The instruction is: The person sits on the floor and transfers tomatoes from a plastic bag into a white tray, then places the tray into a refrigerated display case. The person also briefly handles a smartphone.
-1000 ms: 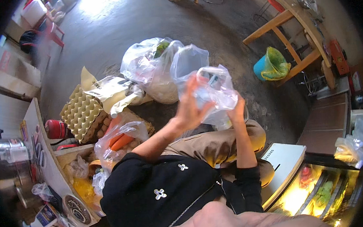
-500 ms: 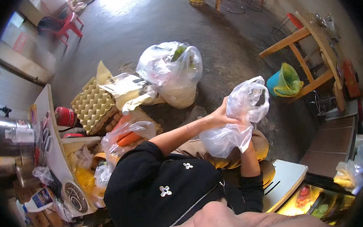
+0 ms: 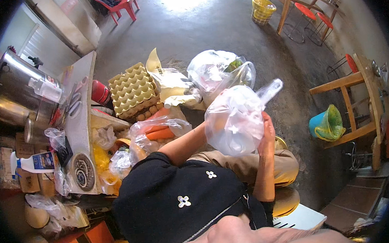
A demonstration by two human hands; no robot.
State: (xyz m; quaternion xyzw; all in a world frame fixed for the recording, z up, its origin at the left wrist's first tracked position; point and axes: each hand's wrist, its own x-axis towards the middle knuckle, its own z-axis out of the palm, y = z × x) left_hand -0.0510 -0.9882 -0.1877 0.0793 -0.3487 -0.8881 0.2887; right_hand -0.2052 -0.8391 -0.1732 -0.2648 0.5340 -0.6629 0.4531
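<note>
Puffed-up, see-through white plastic bag (image 3: 234,123) was held in midair in front of the seated person's lap, approx. centre of the view, w/ a twisted clear end sticking out at its upper R. R hand (image 3: 268,128) was at the bag's R side, fingers bent round its edge & grasping it. L forearm (image 3: 184,144) ran up to the bag's L side; L hand was hidden by the plastic, so can't tell if its fingers were clenched or loose.

Under the bag: tan trousers (image 3: 235,167); nearer, a black top (image 3: 163,190) w/ flower-shaped decorations.

Just beyond the bag, on the floor: large clear plastic bag w/ green leaves (image 3: 209,74). To its L, a cream-&-white printed packet (image 3: 173,83), then stacked cream pulp egg trays (image 3: 132,90) w/ brown eggs below. Nearer, by the L forearm, a clear plastic bag of orange carrots (image 3: 160,132).

Far L: white spray bottle w/ blue label (image 3: 39,162) & round dark dish (image 3: 83,172) on a pale board. Well off to the R: blue bucket w/ yellow-green liner (image 3: 319,125) near a wooden table frame (image 3: 347,103). Far back: yellow basket (image 3: 263,11), red plastic chair (image 3: 120,6).
</note>
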